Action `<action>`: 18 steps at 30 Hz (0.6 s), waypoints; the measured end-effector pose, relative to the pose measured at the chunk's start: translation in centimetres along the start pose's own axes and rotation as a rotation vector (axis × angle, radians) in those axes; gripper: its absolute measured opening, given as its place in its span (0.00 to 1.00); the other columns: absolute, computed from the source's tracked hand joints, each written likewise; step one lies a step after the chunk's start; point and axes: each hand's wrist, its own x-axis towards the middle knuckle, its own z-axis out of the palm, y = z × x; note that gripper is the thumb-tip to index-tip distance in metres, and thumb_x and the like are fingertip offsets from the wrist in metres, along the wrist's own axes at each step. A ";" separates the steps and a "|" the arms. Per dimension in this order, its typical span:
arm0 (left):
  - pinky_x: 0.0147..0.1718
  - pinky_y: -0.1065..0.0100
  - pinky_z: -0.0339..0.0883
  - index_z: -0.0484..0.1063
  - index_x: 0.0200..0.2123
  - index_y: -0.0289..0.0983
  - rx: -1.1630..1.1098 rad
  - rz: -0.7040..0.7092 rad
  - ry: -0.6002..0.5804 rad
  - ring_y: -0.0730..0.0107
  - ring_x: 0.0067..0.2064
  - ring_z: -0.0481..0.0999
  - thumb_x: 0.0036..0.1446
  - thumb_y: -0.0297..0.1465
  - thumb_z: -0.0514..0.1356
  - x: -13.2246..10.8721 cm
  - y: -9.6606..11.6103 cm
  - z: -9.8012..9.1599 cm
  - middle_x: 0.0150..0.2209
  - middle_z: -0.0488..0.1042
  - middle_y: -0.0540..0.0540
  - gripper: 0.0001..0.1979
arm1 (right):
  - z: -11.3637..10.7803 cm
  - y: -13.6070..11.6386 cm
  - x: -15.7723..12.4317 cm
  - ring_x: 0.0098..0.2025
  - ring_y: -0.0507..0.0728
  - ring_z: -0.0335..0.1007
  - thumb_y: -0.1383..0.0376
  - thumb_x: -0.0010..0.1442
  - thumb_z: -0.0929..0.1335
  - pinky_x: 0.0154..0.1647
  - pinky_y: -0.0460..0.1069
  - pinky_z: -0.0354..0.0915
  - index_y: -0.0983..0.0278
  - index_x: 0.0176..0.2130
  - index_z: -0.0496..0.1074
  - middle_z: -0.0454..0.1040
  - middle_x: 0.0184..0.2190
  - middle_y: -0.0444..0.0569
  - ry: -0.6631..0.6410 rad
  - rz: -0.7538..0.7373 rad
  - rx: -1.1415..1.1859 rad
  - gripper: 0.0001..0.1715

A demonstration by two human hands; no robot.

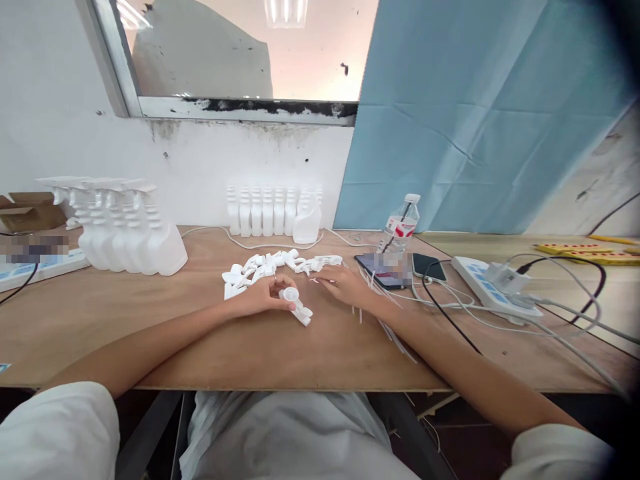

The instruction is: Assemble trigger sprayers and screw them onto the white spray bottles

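My left hand (266,295) is closed around a white spray trigger head (301,312), whose round collar faces up near the thumb. Just behind lies a pile of white trigger heads (260,265), spread in an arc on the wooden table (210,353). At the right end of that arc is my right hand (343,283), low over the table with its fingers stretched towards the left. Nothing shows in those fingers, though their tips are partly hidden against the white parts. Thin white tubes (397,340) lie beside and under my right forearm.
White spray bottles (267,212) line the wall, and bottles with triggers fitted (127,230) stand left. On the right are a water bottle (399,230), a phone (429,266), a dark tablet-like device (373,265) and a power strip (487,287) with loose cables.
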 end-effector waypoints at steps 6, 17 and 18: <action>0.49 0.59 0.66 0.67 0.43 0.35 -0.011 -0.011 0.106 0.62 0.45 0.74 0.49 0.37 0.69 -0.1 -1.7 1.2 0.42 0.74 0.44 0.21 | 0.1 -3.4 0.4 0.46 0.57 0.74 0.68 0.66 0.61 0.48 0.54 0.69 0.58 0.48 0.75 0.79 0.42 0.48 0.186 -0.028 0.115 0.16; 0.55 0.58 0.64 0.67 0.45 0.36 0.023 0.065 0.065 0.61 0.53 0.73 0.52 0.36 0.67 -0.4 -1.9 1.0 0.50 0.74 0.42 0.19 | -0.1 -4.6 0.4 0.58 0.57 0.64 0.75 0.62 0.58 0.55 0.56 0.64 0.57 0.60 0.65 0.67 0.57 0.52 -0.154 -0.238 0.235 0.30; 0.55 0.58 0.64 0.67 0.45 0.36 0.035 0.070 0.065 0.62 0.53 0.73 0.52 0.36 0.67 -0.5 -1.8 1.0 0.50 0.74 0.42 0.20 | -0.1 -4.4 0.3 0.59 0.57 0.63 0.75 0.62 0.58 0.57 0.56 0.63 0.56 0.62 0.63 0.66 0.59 0.52 -0.180 -0.230 0.232 0.32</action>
